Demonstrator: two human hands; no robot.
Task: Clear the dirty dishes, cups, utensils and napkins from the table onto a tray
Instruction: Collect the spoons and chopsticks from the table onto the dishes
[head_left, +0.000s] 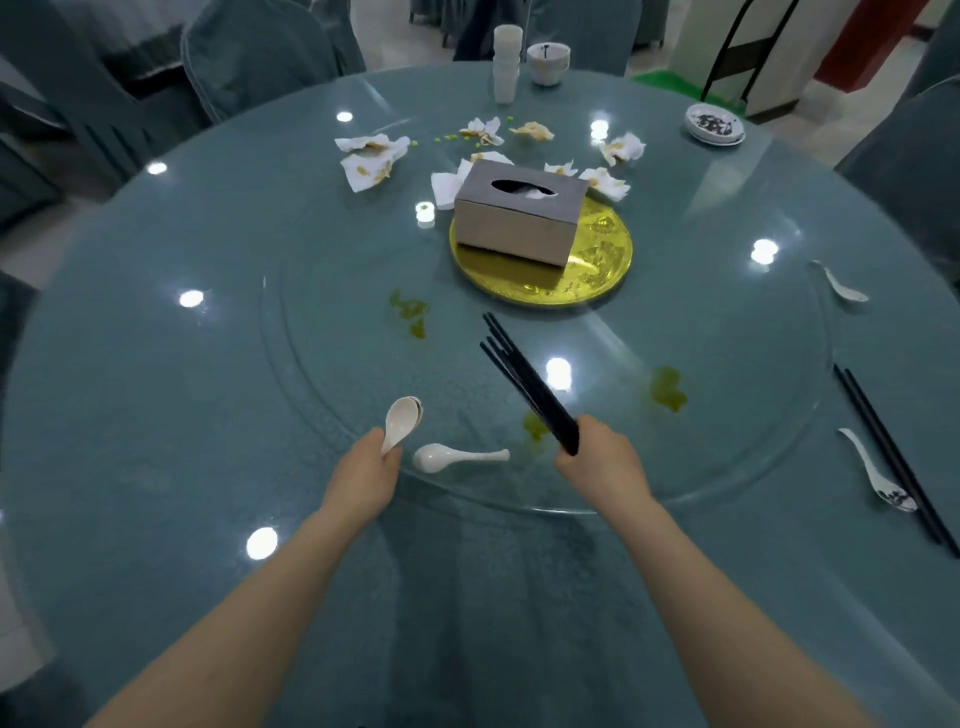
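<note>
The left hand (371, 467) grips what looks like two nested white spoons (401, 420); the right hand (597, 457) clamps a bundle of black chopsticks (530, 384). A loose spoon (457, 457) lies between them on the glass turntable (311, 364): slide it into the stack, bowl aligned. Beyond, soiled napkins (371, 158) surround the tissue box (519, 210); no tray shows.

Round glass-topped table (156, 415): glass turntable (363, 291); white spoon (457, 457); soiled napkins (371, 158); chopstick pair (893, 457); stacked cups (506, 62); bowl (548, 62); dirty dish (714, 124).
</note>
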